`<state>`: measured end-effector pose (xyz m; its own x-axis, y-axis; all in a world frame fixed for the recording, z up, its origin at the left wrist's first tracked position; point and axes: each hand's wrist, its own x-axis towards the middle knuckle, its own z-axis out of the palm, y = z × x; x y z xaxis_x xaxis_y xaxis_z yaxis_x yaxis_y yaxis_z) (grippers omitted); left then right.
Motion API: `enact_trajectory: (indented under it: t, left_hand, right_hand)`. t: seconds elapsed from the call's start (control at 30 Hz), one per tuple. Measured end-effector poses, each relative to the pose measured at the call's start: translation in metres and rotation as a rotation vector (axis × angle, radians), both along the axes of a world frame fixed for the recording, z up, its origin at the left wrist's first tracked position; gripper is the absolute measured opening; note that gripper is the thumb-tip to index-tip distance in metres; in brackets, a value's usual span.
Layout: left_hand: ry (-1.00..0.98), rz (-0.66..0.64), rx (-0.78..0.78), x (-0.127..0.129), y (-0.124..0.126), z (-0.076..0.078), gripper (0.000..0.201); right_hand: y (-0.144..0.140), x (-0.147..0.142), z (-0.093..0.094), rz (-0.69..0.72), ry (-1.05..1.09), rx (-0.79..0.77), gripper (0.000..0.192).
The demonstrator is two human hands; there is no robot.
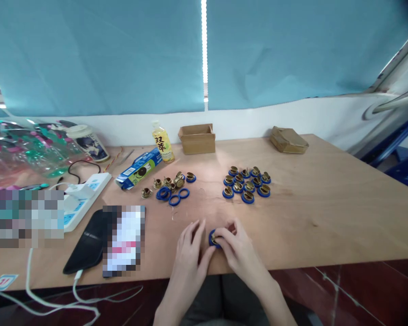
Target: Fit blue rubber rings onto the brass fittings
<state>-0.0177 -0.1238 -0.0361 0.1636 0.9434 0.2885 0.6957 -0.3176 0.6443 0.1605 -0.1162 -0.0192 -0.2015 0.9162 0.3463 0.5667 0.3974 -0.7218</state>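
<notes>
Left hand and right hand together at the near edge of the table, fingers of both pinched on one blue ring with a brass fitting. Beyond the fingers, to the right: cluster of assembled rings. Beyond, to the left: loose blue rings and brass fittings.

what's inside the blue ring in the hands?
A brass-coloured metal piece sits inside the blue ring, pinched between left hand and right hand. Fingers cover most of it, so its shape and seating stay unclear.
</notes>
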Motion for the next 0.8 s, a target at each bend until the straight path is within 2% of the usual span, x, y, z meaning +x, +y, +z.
enact_trajectory:
  t: [0.13, 0.27, 0.37, 0.5, 0.7, 0.8]
  left_hand:
    - [-0.310, 0.043, -0.188, -0.001, -0.003, 0.009, 0.034]
    - [-0.658, 0.023, -0.454, 0.006, -0.001, 0.022, 0.044]
    - [-0.826, -0.033, -0.545, 0.016, 0.004, 0.026, 0.046]
    - [-0.916, -0.037, -0.545, 0.023, 0.013, 0.023, 0.039]
    - [-0.900, -0.096, -0.586, 0.021, 0.022, 0.023, 0.035]
    - [-0.917, -0.053, -0.549, 0.018, 0.023, 0.022, 0.034]
  right_hand:
    - [-0.003, 0.000, -0.003, -0.038, 0.038, 0.081, 0.025]
    - [-0.011, -0.001, 0.002, -0.071, 0.107, 0.195, 0.024]
    - [-0.014, -0.003, 0.005, -0.055, 0.128, 0.253, 0.024]
    - [-0.013, -0.004, 0.006, -0.029, 0.187, 0.237, 0.024]
    - [-0.010, -0.003, 0.007, -0.003, 0.296, 0.201, 0.027]
    - [-0.010, -0.003, 0.007, -0.025, 0.419, 0.112, 0.022]
